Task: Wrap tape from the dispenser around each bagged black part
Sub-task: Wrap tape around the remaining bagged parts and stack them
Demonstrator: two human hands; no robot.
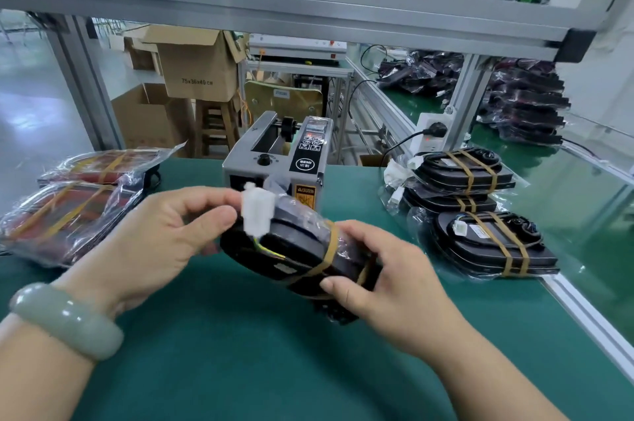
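Head view. Your left grip (154, 238) is curled round the upper left end of the bagged part (291, 252), finger and thumb pinching the bag just beside the white connector (257, 211). Your right grip (387, 283) is curled round the lower right end, with the thumb lying on top near a brown tape band (329, 249) that crosses the bag. The part slants down from left to right over the green counter (240, 369), just in front of the dispenser (278, 159). Whether its lower end touches the counter cannot be told.

To your right, taped parts (480, 242) lie stacked on the counter, each crossed by two brown bands. To your left lies a pile of bags (68, 211), also banded, with reddish contents. A pale green bracelet (65, 321) sits on your left wrist.

Behind the dispenser stand cardboard boxes (195, 67) and a wooden stool (216, 128). At the far right, a power strip (432, 135) is fixed by an aluminium post. Beyond it, more bagged black parts (525, 104) are heaped on a second green surface.
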